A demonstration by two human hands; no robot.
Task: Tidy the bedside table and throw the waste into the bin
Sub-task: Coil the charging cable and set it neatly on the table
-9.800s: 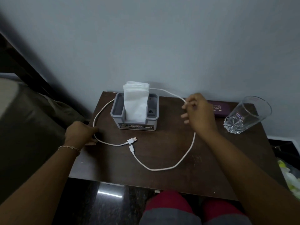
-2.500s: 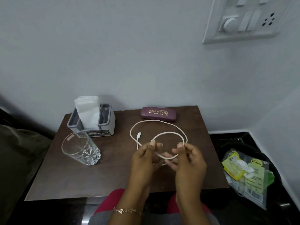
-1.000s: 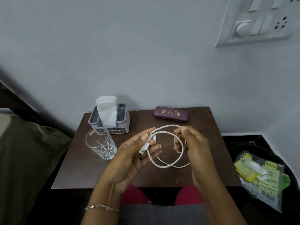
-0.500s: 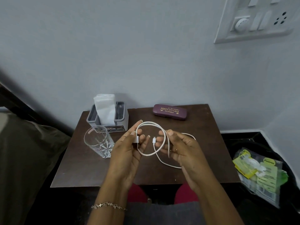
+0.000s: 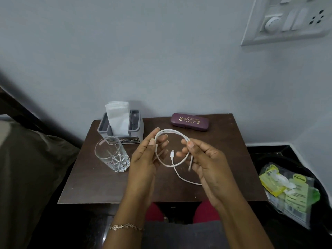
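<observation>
A white charging cable [image 5: 172,131] is looped between both hands above the dark wooden bedside table [image 5: 100,180]. My left hand [image 5: 147,159] pinches the loop's left side with thumb and fingers. My right hand [image 5: 204,159] pinches the right side, and a free end with a small plug hangs in the middle. A slack part of the cable trails below my right hand. The black bin [image 5: 321,193] stands on the floor to the right, holding yellow and green plastic wrappers [image 5: 289,193].
A clear tumbler [image 5: 112,155] stands at the table's left. Behind it sits a grey tissue holder [image 5: 137,130] with white tissue [image 5: 117,117]. A maroon spectacle case [image 5: 189,122] lies by the wall. A bed [image 5: 27,168] is on the left, a switchboard [image 5: 287,20] high on the right.
Over the last second the hands have kept coiling the cable into a smaller loop, rising slightly. Ten seconds ago it lay spread around the tissue holder, and the glass stood on the right.
</observation>
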